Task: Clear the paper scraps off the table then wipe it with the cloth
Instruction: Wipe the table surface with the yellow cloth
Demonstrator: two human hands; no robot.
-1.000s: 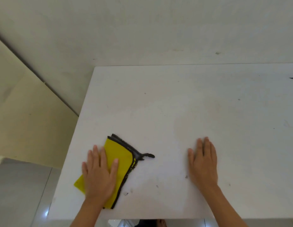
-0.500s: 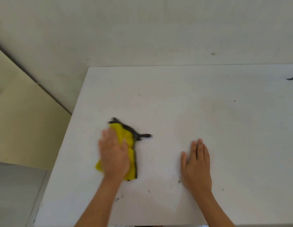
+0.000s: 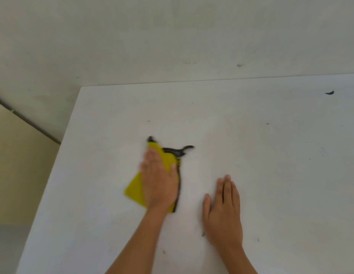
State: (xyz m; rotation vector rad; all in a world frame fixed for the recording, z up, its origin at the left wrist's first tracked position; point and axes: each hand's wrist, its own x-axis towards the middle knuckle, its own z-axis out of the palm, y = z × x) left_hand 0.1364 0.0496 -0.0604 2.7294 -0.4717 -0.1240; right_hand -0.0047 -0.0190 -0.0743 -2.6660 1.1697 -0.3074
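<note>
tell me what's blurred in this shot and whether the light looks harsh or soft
In the head view, the left hand and the yellow cloth under it are smeared by motion blur, most of all at the fingertips. The right hand, flat on the table, is fairly sharp. The light is soft and even, with no hard shadows or glare.

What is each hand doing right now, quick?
Left hand: open, fingers flat, pressing the cloth onto the table.
Right hand: open, flat on the table, holding nothing.
</note>
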